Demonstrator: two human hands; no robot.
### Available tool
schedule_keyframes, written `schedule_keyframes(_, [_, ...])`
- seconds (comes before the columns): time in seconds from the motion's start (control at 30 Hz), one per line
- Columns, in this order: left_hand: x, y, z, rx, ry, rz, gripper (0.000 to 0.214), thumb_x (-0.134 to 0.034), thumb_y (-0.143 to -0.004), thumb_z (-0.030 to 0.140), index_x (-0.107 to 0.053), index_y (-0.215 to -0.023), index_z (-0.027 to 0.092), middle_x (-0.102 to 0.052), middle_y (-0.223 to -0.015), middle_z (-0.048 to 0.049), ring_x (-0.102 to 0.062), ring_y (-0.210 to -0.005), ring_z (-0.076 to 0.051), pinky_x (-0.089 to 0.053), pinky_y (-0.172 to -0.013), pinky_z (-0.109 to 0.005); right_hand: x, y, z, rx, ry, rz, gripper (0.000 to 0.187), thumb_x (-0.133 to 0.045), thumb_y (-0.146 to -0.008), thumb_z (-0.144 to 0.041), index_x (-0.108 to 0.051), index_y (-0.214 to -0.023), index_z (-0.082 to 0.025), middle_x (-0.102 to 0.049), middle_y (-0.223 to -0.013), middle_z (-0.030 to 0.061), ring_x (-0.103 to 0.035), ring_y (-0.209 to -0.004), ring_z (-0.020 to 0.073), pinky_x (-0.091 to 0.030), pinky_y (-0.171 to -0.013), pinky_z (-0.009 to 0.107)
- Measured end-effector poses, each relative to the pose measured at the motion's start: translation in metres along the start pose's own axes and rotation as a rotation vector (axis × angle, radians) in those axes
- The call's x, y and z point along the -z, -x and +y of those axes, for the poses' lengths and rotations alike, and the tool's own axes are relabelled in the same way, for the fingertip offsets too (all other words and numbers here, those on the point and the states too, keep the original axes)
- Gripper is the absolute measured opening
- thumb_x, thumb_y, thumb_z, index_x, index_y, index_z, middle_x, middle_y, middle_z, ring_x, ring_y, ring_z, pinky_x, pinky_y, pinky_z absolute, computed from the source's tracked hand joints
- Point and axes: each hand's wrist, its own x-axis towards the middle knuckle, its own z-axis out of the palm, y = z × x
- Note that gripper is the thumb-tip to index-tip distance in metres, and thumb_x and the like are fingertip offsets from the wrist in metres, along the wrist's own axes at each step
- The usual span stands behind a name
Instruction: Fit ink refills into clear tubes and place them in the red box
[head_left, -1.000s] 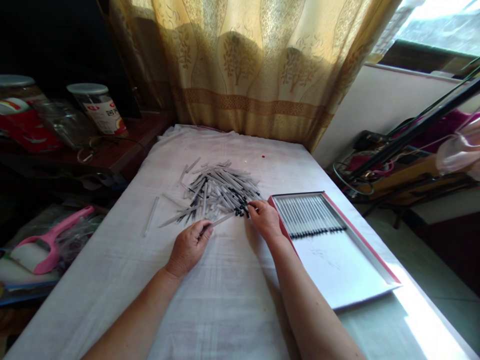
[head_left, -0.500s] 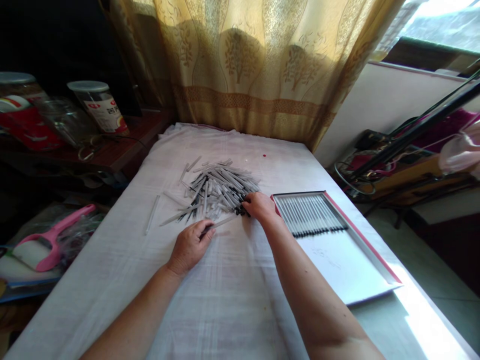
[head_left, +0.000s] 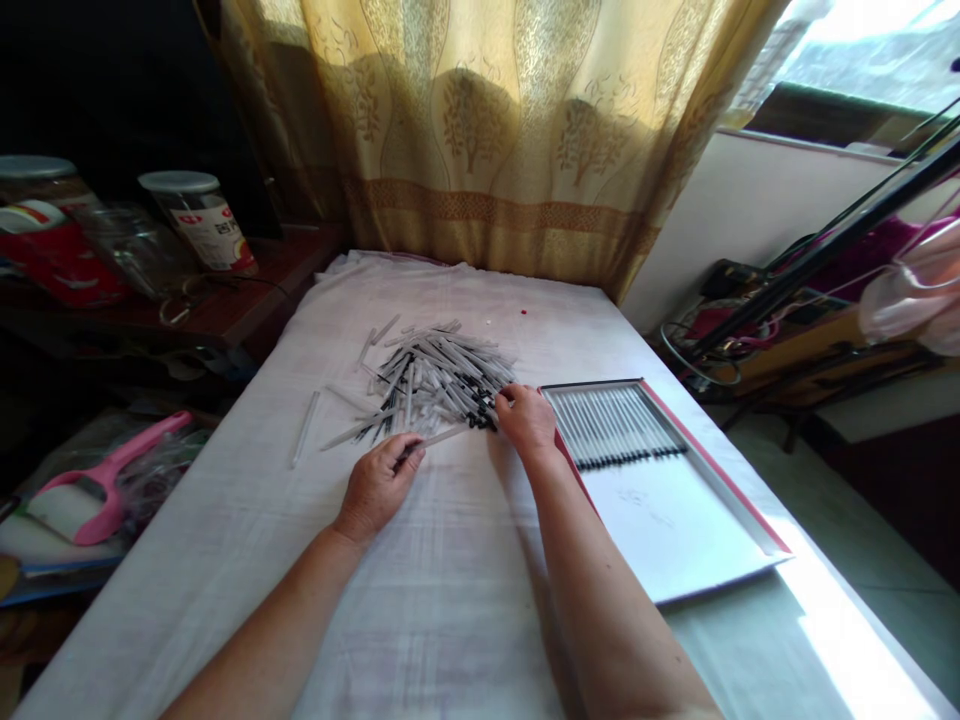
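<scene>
Tablecloth (head_left: 435, 620) sunlit at its right side. Open box (head_left: 664, 540) on it holds a row of black-tipped tubes (head_left: 619, 428) in its far part; no addition noted over the last second. Left hand (head_left: 381, 485): thumb and fingers pinching a translucent tube (head_left: 445, 435). Right hand (head_left: 529, 420): thumb and forefinger close together beside the loose pile (head_left: 431, 370); whether they grip anything cannot be determined. Change recorded: fingertips shifted slightly rightward off the pile's black ends; judged as picking out, not placing. Curtain (head_left: 480, 130) beyond.
</scene>
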Motion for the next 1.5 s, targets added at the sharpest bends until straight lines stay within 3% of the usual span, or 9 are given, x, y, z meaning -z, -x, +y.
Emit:
schedule_keyframes(0.1, [0.0, -0.001, -0.001, -0.001, 0.038, 0.032, 0.028, -0.054, -0.085, 0.041, -0.072, -0.097, 0.022, -0.074, -0.097, -0.0057, -0.068, -0.091, -0.021, -0.052, -0.084, -0.03, -0.001, 0.016, 0.015, -0.03, -0.295, 0.225, 0.023, -0.052, -0.083, -0.033, -0.071, -0.087, -0.019, -0.072, -0.091, 0.0082, -0.067, -0.08, 0.0197, -0.05, -0.08, 0.032])
schedule_keyframes(0.2, [0.0, -0.002, -0.002, 0.013, 0.077, 0.04, 0.029, -0.054, -0.085, 0.041, -0.073, -0.097, 0.023, -0.074, -0.097, -0.0056, -0.067, -0.092, -0.021, -0.052, -0.086, -0.031, -0.001, 0.028, 0.024, -0.089, -0.743, 0.385, 0.026, -0.055, -0.082, -0.04, -0.063, -0.088, -0.017, -0.072, -0.087, 0.0082, -0.068, -0.07, 0.0179, -0.053, -0.063, 0.029])
schedule_keyframes(0.3, [0.001, -0.003, -0.003, 0.017, 0.097, 0.034, 0.03, -0.051, -0.087, 0.04, -0.072, -0.101, 0.022, -0.073, -0.098, -0.0056, -0.066, -0.094, -0.021, -0.051, -0.088, -0.031, 0.004, 0.033, 0.024, -0.152, -1.124, 0.457, 0.028, -0.058, -0.081, -0.044, -0.056, -0.088, -0.018, -0.072, -0.083, 0.0055, -0.068, -0.061, 0.0146, -0.049, -0.047, 0.022])
schedule_keyframes(0.43, [0.003, -0.004, -0.004, 0.038, 0.101, 0.019, 0.032, -0.049, -0.088, 0.038, -0.07, -0.105, 0.022, -0.071, -0.099, -0.0053, -0.066, -0.092, -0.02, -0.052, -0.085, -0.03, 0.017, 0.034, 0.022, -0.196, -1.339, 0.464, 0.026, -0.063, -0.078, -0.041, -0.053, -0.086, -0.019, -0.071, -0.075, 0.0011, -0.066, -0.054, 0.0109, -0.048, -0.044, 0.018])
schedule_keyframes(0.6, [0.002, -0.003, -0.005, 0.054, 0.1, 0.007, 0.031, -0.05, -0.088, 0.038, -0.07, -0.105, 0.023, -0.071, -0.1, -0.0054, -0.065, -0.09, -0.02, -0.053, -0.081, -0.028, 0.025, 0.034, 0.021, -0.234, -1.379, 0.426, 0.026, -0.066, -0.075, -0.04, -0.054, -0.085, -0.019, -0.072, -0.074, 0.0006, -0.066, -0.053, 0.0109, -0.048, -0.042, 0.017])
schedule_keyframes(1.0, [0.004, -0.004, 0.0, -0.021, 0.101, -0.014, 0.03, -0.052, -0.086, 0.038, -0.073, -0.1, 0.021, -0.073, -0.096, -0.0067, -0.067, -0.092, -0.02, -0.051, -0.086, -0.03, 0.01, 0.041, 0.017, -0.246, -1.392, 0.267, 0.027, -0.067, -0.074, -0.04, -0.055, -0.084, -0.018, -0.071, -0.071, -0.0006, -0.065, -0.051, 0.0092, -0.046, -0.041, 0.015])
schedule_keyframes(1.13, [0.003, -0.002, 0.0, -0.001, 0.085, -0.064, 0.031, -0.052, -0.086, 0.039, -0.07, -0.104, 0.022, -0.073, -0.099, -0.0065, -0.067, -0.094, -0.021, -0.051, -0.087, -0.032, 0.007, 0.047, 0.018, -0.214, -1.348, 0.25, 0.025, -0.068, -0.073, -0.039, -0.058, -0.081, -0.018, -0.07, -0.071, -0.0003, -0.065, -0.053, 0.0097, -0.047, -0.044, 0.017])
schedule_keyframes(1.33, [0.0, 0.002, 0.0, 0.075, 0.126, -0.16, 0.037, -0.046, -0.09, 0.039, -0.061, -0.118, 0.019, -0.072, -0.091, -0.0051, -0.067, -0.075, -0.016, -0.053, -0.074, -0.028, -0.006, 0.07, 0.006, -0.137, -1.188, -0.001, 0.027, -0.067, -0.075, -0.042, -0.07, -0.087, -0.017, -0.072, -0.08, 0.0044, -0.067, -0.062, 0.0147, -0.05, -0.049, 0.023])
schedule_keyframes(1.5, [-0.002, 0.003, 0.001, 0.085, 0.221, -0.213, 0.035, -0.047, -0.091, 0.04, -0.058, -0.118, 0.021, -0.073, -0.1, -0.0058, -0.07, -0.089, -0.018, -0.053, -0.077, -0.027, -0.016, 0.082, -0.003, -0.013, -1.067, -0.015, 0.029, -0.062, -0.079, -0.04, -0.074, -0.097, -0.019, -0.073, -0.085, 0.0061, -0.067, -0.062, 0.0155, -0.052, -0.053, 0.027])
